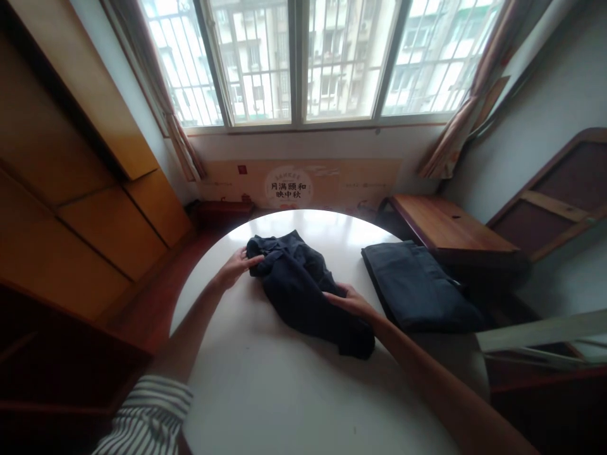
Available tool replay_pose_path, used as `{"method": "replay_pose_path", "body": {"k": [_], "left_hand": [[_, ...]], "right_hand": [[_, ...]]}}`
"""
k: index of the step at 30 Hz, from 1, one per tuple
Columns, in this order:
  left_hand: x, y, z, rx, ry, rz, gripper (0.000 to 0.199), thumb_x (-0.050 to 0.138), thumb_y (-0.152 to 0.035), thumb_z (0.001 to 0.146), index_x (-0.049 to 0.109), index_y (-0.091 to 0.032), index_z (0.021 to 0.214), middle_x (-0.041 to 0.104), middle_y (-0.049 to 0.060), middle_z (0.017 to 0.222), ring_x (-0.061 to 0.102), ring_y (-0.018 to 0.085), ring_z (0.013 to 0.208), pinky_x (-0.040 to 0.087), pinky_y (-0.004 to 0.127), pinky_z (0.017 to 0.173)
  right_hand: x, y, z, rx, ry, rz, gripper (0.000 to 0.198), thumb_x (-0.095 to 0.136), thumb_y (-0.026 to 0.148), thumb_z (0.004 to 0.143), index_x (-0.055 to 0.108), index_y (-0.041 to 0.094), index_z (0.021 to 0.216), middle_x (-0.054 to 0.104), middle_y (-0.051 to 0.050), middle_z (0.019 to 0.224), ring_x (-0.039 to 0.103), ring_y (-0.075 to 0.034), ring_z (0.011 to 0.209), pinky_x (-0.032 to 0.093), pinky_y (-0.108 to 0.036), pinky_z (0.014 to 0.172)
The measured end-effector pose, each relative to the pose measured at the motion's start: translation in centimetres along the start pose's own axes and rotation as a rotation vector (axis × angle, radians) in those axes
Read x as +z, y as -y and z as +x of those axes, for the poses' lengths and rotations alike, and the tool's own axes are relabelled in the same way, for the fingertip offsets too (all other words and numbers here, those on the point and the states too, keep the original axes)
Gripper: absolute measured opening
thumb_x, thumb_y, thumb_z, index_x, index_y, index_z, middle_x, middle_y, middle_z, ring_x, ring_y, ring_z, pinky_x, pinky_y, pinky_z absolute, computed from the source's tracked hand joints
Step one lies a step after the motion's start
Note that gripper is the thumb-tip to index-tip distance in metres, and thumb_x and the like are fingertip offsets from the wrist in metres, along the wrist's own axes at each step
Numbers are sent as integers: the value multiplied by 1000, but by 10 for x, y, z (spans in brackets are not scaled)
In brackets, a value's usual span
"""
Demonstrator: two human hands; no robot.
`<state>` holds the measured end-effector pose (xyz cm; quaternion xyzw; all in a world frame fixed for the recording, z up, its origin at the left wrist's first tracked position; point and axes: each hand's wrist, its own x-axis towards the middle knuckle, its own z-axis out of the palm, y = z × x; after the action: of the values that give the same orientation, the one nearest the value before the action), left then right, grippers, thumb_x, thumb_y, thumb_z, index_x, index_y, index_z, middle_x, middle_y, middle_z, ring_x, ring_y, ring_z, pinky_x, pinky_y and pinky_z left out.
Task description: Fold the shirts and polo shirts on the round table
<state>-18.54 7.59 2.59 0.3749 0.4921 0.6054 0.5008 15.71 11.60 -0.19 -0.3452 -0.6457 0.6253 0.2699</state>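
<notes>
A dark navy garment lies crumpled and slanting across the white round table, its exact kind hard to make out. My left hand grips its gathered far-left end, thumb on top and the other fingers partly hidden by cloth. Farther down the same garment, my right hand holds the fabric along its right side, with some fingertips out of sight in the folds. Right of it rests a flat folded stack of dark cloth, touched by neither hand.
The white round table fills the middle. A wooden desk stands behind at the right, with a framed panel leaning on the wall. Wooden cabinets line the left. Barred windows and curtains are at the back.
</notes>
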Motion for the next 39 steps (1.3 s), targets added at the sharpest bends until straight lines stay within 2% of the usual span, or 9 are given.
{"method": "replay_pose_path", "body": {"k": [7,11,15,21,24,27,33,35,39], "left_hand": [[1,3,-1,-50,108,-66,31,82,-22,71,69,-7,95,73,8,77,68,17,66,54,25,63],[10,-11,-12,74,144,-259,26,74,-25,78,70,-13,101,73,3,79,69,16,69,55,24,65],[31,-16,-35,35,248,-204,35,73,-24,78,70,-16,112,74,4,89,71,19,76,56,25,68],[92,-13,-81,-197,726,130,33,76,-29,80,74,-15,109,74,6,89,67,18,72,52,24,62],[110,-23,-102,-154,853,312,38,68,-41,86,73,-15,113,72,6,85,64,18,69,51,26,59],[102,-40,-125,37,848,399,52,65,-50,86,65,-19,128,71,10,103,67,26,92,55,38,80],[68,0,-182,487,456,857,133,94,-46,45,21,-30,155,21,17,159,27,42,142,36,60,111],[67,31,-191,526,319,911,116,91,-44,54,30,-27,152,29,19,154,34,41,138,40,59,107],[67,58,-188,471,241,848,24,61,-33,89,66,-23,110,67,12,106,63,28,98,52,46,91]], "right_hand": [[-9,4,-16,14,579,-136,47,73,61,72,72,14,73,61,1,61,53,-11,52,42,-22,49],[3,11,-17,-281,84,-268,47,67,58,80,64,17,57,51,2,49,44,-9,45,38,-22,44],[9,12,-13,-485,-352,-319,28,71,47,82,69,19,77,62,-4,74,58,-15,60,52,-27,53],[4,9,-13,-654,-190,-419,91,81,36,71,37,29,150,37,-17,145,61,-26,104,58,-36,74],[8,19,-19,-683,92,-492,66,75,29,76,55,25,139,56,-14,134,61,-29,112,53,-39,89],[11,34,-28,-645,265,-460,26,64,28,85,74,22,107,73,-10,103,70,-25,90,54,-37,82],[8,68,-38,-646,18,-485,18,56,26,84,66,19,71,64,-2,68,58,-19,64,47,-32,67],[8,79,-39,-656,-82,-437,21,55,25,82,59,20,62,57,0,60,52,-17,58,43,-30,60],[11,104,-47,-628,-230,-388,21,63,29,74,54,22,57,51,0,53,46,-16,52,42,-30,54]]}}
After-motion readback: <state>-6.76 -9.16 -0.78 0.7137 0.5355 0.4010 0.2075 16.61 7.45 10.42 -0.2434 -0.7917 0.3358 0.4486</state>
